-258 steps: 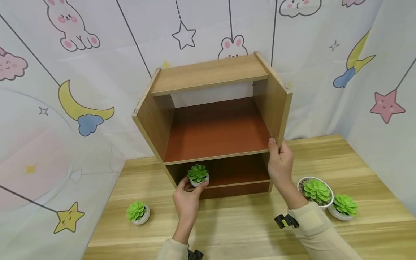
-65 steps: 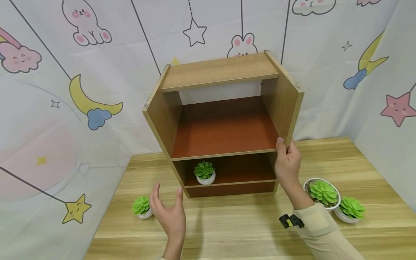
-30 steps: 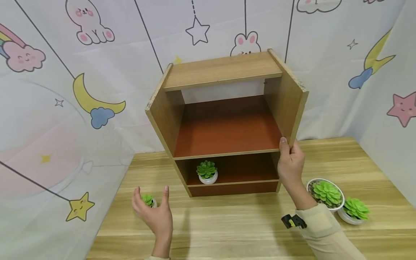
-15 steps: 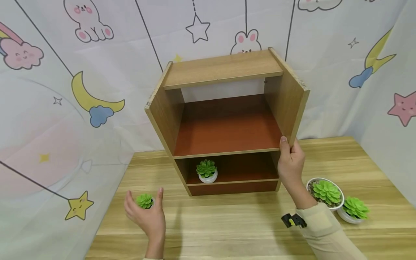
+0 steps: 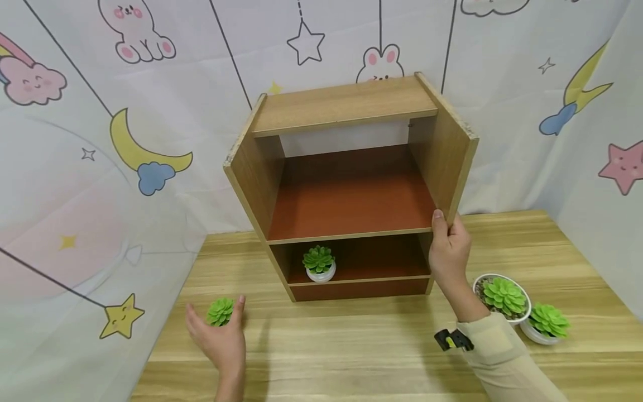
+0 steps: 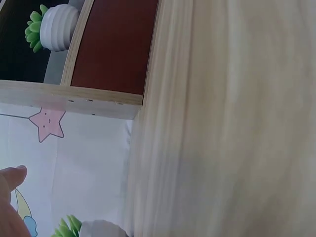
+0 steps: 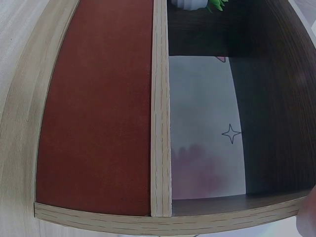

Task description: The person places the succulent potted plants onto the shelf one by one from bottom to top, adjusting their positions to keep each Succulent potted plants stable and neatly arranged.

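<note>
My left hand point(image 5: 221, 341) is spread open at the table's left, thumb and fingers on either side of a small potted succulent point(image 5: 220, 312); its white pot is mostly hidden behind the hand in the head view. The left wrist view shows that plant's pot point(image 6: 101, 229) at the bottom edge, apart from the visible finger point(image 6: 14, 177). My right hand point(image 5: 449, 254) grips the right side panel of a wooden shelf unit point(image 5: 346, 233), thumb on the front edge. Another succulent in a white pot point(image 5: 320, 270) stands at the left of the lower compartment.
Right of the shelf, beside my right forearm, are a larger potted succulent point(image 5: 502, 297) with gravel and a smaller one point(image 5: 547, 324), close together on the wood-grain table point(image 5: 346, 357). A cartoon-printed cloth point(image 5: 150, 100) hangs behind the unit and at both sides.
My left hand has set one succulent into the lower compartment, let go, and moved left to the plant on the table. My right hand keeps its grip on the panel.
</note>
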`<action>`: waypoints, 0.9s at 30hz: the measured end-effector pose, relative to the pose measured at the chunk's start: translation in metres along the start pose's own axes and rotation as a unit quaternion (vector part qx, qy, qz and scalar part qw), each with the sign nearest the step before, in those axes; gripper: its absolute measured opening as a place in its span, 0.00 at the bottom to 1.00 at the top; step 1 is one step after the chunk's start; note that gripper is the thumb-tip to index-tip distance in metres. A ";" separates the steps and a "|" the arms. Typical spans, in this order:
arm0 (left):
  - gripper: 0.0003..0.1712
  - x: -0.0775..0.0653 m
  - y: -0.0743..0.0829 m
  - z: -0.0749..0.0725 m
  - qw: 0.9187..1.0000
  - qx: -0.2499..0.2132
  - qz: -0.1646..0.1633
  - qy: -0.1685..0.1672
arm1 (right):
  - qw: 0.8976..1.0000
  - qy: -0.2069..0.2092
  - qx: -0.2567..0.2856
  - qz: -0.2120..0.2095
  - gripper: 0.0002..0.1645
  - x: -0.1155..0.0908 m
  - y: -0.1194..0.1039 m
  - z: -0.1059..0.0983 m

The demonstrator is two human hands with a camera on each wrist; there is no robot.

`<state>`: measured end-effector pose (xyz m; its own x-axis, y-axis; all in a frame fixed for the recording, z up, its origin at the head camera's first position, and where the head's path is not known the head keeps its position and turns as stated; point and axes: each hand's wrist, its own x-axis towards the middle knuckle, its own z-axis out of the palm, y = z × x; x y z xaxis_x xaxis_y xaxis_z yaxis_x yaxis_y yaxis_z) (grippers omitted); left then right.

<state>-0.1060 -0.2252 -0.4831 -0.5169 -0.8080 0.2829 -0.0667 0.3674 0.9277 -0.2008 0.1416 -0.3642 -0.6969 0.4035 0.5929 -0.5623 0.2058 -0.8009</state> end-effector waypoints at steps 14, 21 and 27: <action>0.68 0.007 -0.005 -0.007 0.999 -0.006 -0.033 -0.019 | 1.000 0.002 0.001 0.001 0.16 -0.001 0.000 -0.001; 0.70 0.008 -0.008 -0.008 0.997 -0.012 -0.065 -0.037 | 1.000 -0.006 0.002 -0.007 0.16 -0.001 0.002 -0.002; 0.72 0.009 -0.010 -0.008 0.995 -0.010 -0.082 -0.049 | 1.000 -0.004 0.002 -0.006 0.16 -0.001 0.001 -0.002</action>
<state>-0.1028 -0.2401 -0.4882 -0.5806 -0.8077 0.1025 -0.1411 0.2238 0.9644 -0.1997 0.1427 -0.3660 -0.6936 0.3938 0.6032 -0.5728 0.2062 -0.7933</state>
